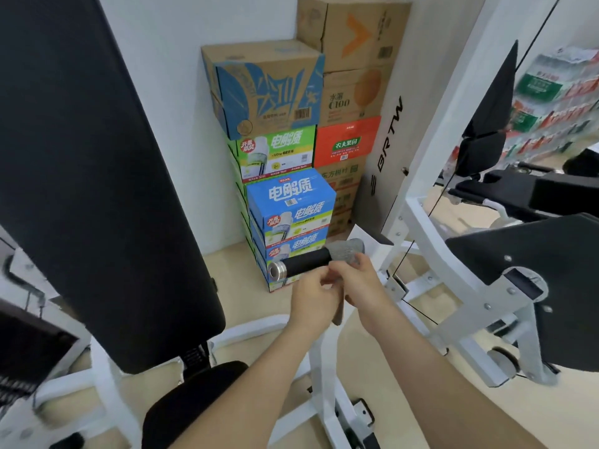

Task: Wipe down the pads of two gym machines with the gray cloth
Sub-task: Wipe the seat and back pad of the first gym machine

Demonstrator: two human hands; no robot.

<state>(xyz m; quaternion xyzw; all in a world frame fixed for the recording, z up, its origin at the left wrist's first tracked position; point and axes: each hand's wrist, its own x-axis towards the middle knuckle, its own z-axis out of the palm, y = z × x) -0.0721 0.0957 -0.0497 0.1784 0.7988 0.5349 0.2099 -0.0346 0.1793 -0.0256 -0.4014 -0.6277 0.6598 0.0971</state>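
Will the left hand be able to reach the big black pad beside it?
Probably yes. The left hand is at the handle, holding the cloth with the right hand, and the pad stands close on its left with nothing between them.

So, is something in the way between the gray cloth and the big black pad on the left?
Nothing visible blocks it. The left hand and right hand hold the gray cloth over the black handle; only open air lies between it and the tall black pad.
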